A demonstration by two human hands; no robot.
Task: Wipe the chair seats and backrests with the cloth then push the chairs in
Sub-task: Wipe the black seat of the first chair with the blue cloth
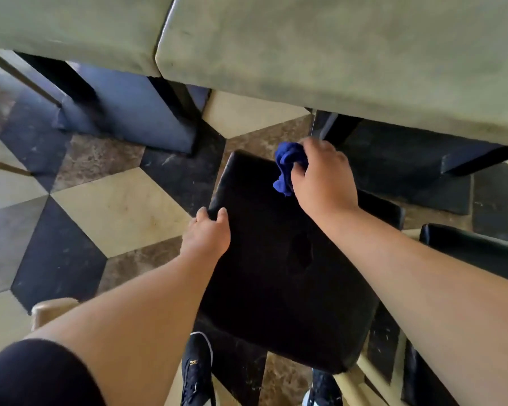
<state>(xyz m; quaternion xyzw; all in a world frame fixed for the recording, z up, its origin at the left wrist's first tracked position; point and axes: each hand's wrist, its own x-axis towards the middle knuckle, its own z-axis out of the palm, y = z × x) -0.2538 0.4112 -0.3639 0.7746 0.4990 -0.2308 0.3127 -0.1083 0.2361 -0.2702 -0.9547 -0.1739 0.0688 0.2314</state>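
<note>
A chair with a black padded seat stands below me, in front of the table. My right hand is closed on a crumpled blue cloth, holding it at the far edge of the seat. My left hand grips the seat's left edge, fingers curled over the rim. The chair's backrest is out of view. A second black chair seat shows at the right edge, partly hidden by my right forearm.
Two grey-green table tops span the top of the view, resting on dark blocky bases. The floor is tiled in black, cream and brown diamonds. My dark shoes stand just behind the chair.
</note>
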